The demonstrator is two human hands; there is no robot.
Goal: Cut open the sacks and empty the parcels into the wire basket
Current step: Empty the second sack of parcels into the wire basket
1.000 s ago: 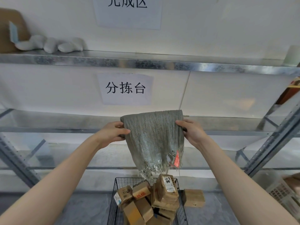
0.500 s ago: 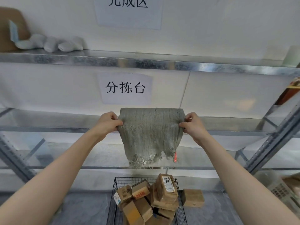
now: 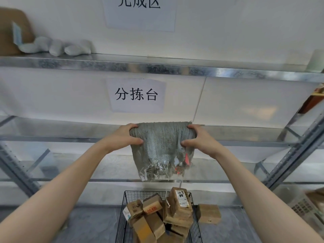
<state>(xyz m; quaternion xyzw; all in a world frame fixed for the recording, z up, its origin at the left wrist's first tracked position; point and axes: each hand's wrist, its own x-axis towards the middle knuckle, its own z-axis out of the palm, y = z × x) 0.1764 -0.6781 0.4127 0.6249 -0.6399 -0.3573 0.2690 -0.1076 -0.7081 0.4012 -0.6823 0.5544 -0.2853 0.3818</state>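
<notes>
- On the top shelf (image 3: 157,67), far left, pale rolled sacks (image 3: 56,47) lie beside a brown board (image 3: 10,32).
- The left hand (image 3: 125,135) grips the sack (image 3: 161,148) at its upper left corner, thumb in front and fingers curled over the top.
- The sack is grey, coarse-woven and limp. It hangs in the air between both hands, above the wire basket (image 3: 135,195) and in front of the middle shelf (image 3: 52,139). Its lower edge is frayed into loose threads, with a red scrap (image 3: 186,159) low on the right.
- The right hand (image 3: 199,141) grips the upper right corner, bunching the cloth.
- There is open air between the frayed edge and the basket's rim.
- The wire basket stands on the grey floor, piled with brown cardboard parcels (image 3: 178,202); the tallest rises above the rim.
- One parcel (image 3: 209,213) sits on the floor just beside the basket's right wall.
- A pale slotted crate (image 3: 308,206) is at the far right, partly cut off; its contents cannot be made out.
</notes>
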